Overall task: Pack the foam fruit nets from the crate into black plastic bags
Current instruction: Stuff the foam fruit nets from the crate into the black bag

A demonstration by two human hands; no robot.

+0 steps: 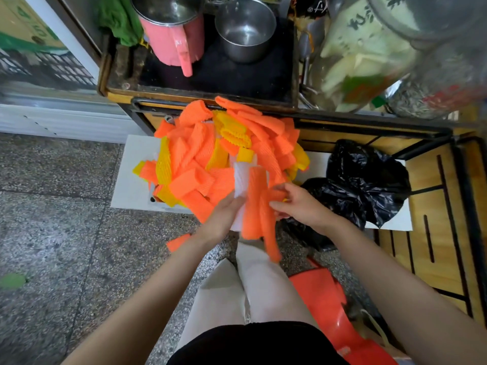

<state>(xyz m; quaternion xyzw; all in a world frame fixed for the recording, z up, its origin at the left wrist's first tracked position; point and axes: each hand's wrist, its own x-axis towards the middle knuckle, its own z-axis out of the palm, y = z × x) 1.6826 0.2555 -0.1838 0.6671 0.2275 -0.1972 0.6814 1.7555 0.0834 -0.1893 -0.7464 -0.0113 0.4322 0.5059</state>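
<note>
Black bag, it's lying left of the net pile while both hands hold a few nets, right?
Wrong side. The head view shows the black bag lying right of the net pile, not left. The left hand and the right hand do hold a few nets.

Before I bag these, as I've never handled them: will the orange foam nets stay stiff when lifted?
Probably floppy: the orange nets droop below the right hand. Likely light: the left hand holds several together.
</note>
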